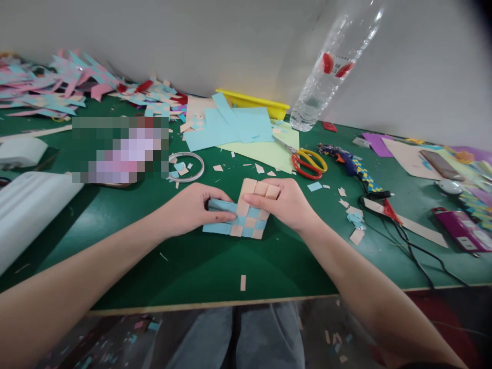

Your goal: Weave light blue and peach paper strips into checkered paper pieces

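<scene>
A small woven piece of light blue and pale pink paper strips point(249, 222) is held between my two hands above the green table. My left hand point(196, 207) pinches the blue strips on its left side, thumb in front. The thumb of my right hand point(286, 202) presses on the pink strips at the top right, with the fingers curled behind them. The pink strips stand up over the checkered part. Behind my hands lie red and yellow scissors point(308, 163) and a roll of tape point(186, 167).
Blue paper sheets point(238, 123) and a yellow tray point(253, 104) are at the back, beside a tilted plastic bottle point(326, 72). Woven scraps point(49, 87) pile up at the left. A purple box point(463, 229) and black cables point(413, 246) lie right. Paper bits dot the green table point(192, 277).
</scene>
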The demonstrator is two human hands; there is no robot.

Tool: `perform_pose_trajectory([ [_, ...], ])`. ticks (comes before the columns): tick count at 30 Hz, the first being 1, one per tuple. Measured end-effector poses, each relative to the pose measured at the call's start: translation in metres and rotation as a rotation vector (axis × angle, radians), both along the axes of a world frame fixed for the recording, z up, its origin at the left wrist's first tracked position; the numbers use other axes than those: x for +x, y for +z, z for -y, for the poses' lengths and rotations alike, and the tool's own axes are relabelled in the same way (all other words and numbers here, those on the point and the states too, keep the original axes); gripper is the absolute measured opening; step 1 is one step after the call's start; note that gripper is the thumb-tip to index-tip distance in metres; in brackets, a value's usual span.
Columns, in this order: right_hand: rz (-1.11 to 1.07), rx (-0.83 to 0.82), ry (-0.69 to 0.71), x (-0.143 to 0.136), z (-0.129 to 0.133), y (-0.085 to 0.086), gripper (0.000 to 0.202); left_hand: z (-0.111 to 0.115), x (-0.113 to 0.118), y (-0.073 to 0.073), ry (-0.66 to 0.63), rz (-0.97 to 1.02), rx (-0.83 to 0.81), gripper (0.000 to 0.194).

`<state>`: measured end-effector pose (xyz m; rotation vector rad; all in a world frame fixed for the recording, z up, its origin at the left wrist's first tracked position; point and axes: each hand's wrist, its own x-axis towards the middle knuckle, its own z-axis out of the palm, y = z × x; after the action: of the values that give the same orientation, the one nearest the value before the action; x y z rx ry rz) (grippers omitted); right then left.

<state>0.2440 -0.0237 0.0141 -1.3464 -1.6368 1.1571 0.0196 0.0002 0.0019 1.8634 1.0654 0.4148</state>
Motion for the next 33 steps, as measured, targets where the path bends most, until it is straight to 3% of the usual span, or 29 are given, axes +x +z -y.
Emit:
perform_pose_trajectory([
  [26,0.088,0.076,0.01,0.0037,-0.0011,0.0008,0.033,-0.0005,-0.0014,0.0049,0.07,-0.052,0.114,0.028],
  [29,0.061,0.087,-0.002,0.005,-0.0021,0.0012,0.031,-0.0004,-0.0024,0.0061,0.148,0.026,0.1,0.032],
  [33,0.0,0.083,-0.119,0.0066,-0.0044,-0.0021,0.031,-0.0004,0.0001,0.0041,0.284,0.283,-0.029,0.058],
])
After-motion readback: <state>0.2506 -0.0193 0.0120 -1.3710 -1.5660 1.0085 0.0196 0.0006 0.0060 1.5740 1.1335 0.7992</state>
